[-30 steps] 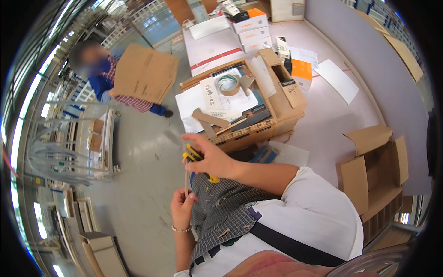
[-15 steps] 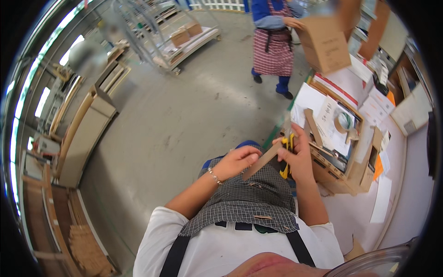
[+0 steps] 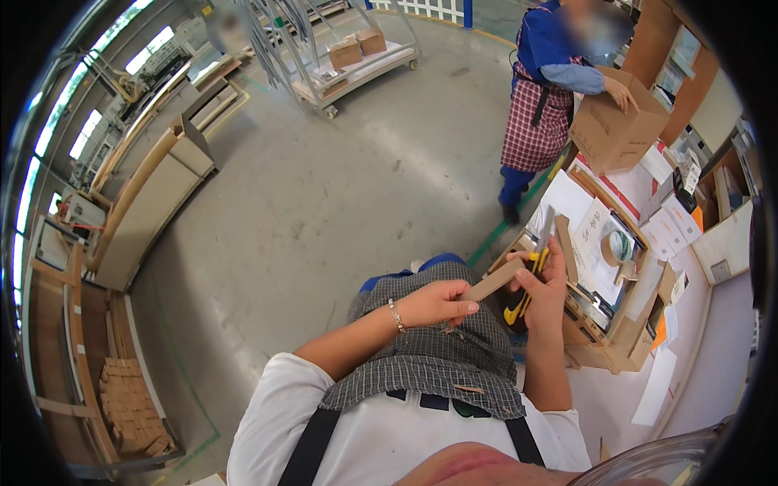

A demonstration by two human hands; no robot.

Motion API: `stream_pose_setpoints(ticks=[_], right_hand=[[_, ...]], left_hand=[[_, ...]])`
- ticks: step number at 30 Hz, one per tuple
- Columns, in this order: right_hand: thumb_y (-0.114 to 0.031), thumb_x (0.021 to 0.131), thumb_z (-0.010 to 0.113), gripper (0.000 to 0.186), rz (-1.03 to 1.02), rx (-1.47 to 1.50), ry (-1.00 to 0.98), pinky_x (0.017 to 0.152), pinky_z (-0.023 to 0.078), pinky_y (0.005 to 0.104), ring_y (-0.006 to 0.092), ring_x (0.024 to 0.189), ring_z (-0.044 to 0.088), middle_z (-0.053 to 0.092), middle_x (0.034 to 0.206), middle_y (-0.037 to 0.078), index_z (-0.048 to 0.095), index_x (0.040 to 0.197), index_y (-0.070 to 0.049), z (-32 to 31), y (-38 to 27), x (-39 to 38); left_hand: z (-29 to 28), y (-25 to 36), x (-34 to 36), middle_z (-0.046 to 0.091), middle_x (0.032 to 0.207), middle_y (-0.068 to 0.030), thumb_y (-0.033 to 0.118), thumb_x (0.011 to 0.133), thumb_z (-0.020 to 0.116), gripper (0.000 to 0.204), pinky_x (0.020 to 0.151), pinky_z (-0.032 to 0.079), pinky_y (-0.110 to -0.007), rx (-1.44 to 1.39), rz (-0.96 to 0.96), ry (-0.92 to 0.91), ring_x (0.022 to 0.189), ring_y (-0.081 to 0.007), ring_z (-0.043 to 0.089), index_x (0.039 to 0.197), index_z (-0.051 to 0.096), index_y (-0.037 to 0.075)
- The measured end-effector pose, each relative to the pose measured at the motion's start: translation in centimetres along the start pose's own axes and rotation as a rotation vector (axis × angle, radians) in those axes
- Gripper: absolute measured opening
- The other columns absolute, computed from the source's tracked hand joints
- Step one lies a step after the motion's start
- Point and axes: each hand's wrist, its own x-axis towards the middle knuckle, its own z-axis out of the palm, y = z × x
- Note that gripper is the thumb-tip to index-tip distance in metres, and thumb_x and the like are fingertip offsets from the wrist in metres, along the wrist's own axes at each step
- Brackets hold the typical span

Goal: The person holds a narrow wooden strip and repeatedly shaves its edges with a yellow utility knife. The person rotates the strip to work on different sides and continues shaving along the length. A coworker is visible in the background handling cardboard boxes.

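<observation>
A short strip of brown cardboard [image 3: 493, 281] is stretched between my hands in front of my checked apron. My left hand [image 3: 433, 304], with a bracelet at the wrist, grips its near end between thumb and fingers. In my right hand [image 3: 545, 285] is a yellow-and-black utility knife [image 3: 535, 261], its grey blade pointing up and away from me. The right fingers and thumb also meet the strip's far end. Small cardboard scraps lie on the apron.
Right of me, a box of papers [image 3: 596, 259] with a tape roll [image 3: 617, 247] sits on a white table [image 3: 624, 397]. Beyond it a person in a checked apron handles a cardboard carton [image 3: 620, 130]. A wheeled cart [image 3: 356, 81] stands far off; a long cabinet [image 3: 154, 206] is at left.
My view has shifted. Both hands, with the strip and knife, have moved slightly to the right, and the left hand is closer to the right. The person's carton is lower, at the table.
</observation>
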Motion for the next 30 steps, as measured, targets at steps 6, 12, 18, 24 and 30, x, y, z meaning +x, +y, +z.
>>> stream_pose_setpoints(ticks=[6, 12, 18, 24, 30], right_hand=[[0.001, 0.078, 0.068, 0.074, -0.096, 0.002, 0.122, 0.064, 0.049, 0.0241, 0.0132, 0.071, 0.056, 0.064, 0.101, 0.018, 0.029, 0.142, 0.001, -0.7, -1.3, 0.9], [-0.004, 0.079, 0.070, 0.072, -0.127, 0.042, 0.168, 0.060, 0.048, 0.0213, 0.0113, 0.067, 0.056, 0.065, 0.099, 0.016, 0.033, 0.141, -0.004, -2.5, -1.3, 1.4], [0.002, 0.079, 0.066, 0.077, 0.035, 0.016, -0.080, 0.065, 0.049, 0.0238, 0.0124, 0.071, 0.057, 0.063, 0.106, 0.020, 0.025, 0.145, -0.001, -1.0, -0.6, 0.5], [0.002, 0.080, 0.066, 0.072, 0.075, -0.041, -0.234, 0.067, 0.049, 0.0243, 0.0115, 0.074, 0.057, 0.062, 0.104, 0.017, 0.029, 0.142, -0.001, 0.8, 0.4, -0.5], [0.002, 0.080, 0.067, 0.072, -0.022, 0.017, 0.005, 0.065, 0.049, 0.0234, 0.0118, 0.074, 0.056, 0.063, 0.104, 0.017, 0.029, 0.141, -0.001, -0.2, -0.4, -0.3]], left_hand=[[-1.4, 1.0, -1.2, 0.057, 0.075, 0.0015, 0.027, 0.096, 0.058, 0.021, 0.065, 0.047, -0.024, -0.016, -0.022, 0.014, 0.069, -0.0076, 0.055, 0.092, 0.053, 0.007], [-3.4, 0.2, -1.7, 0.061, 0.078, 0.0009, 0.026, 0.099, 0.054, 0.021, 0.068, 0.048, -0.025, 0.109, -0.049, 0.017, 0.072, -0.0076, 0.057, 0.091, 0.055, 0.006], [-2.3, 1.7, -0.9, 0.060, 0.092, 0.0004, 0.023, 0.099, 0.054, 0.021, 0.078, 0.049, -0.026, -0.002, 0.056, 0.116, 0.085, -0.0083, 0.058, 0.107, 0.058, 0.005], [0.8, 3.2, 0.1, 0.057, 0.084, 0.0017, 0.022, 0.092, 0.064, 0.023, 0.068, 0.047, -0.024, -0.036, 0.070, 0.045, 0.076, -0.0067, 0.055, 0.104, 0.054, 0.004], [1.5, 3.5, -1.0, 0.059, 0.074, -0.0040, 0.027, 0.086, 0.071, 0.027, 0.058, 0.045, -0.027, 0.494, 0.093, 0.265, 0.065, -0.0110, 0.055, 0.095, 0.059, 0.005]])
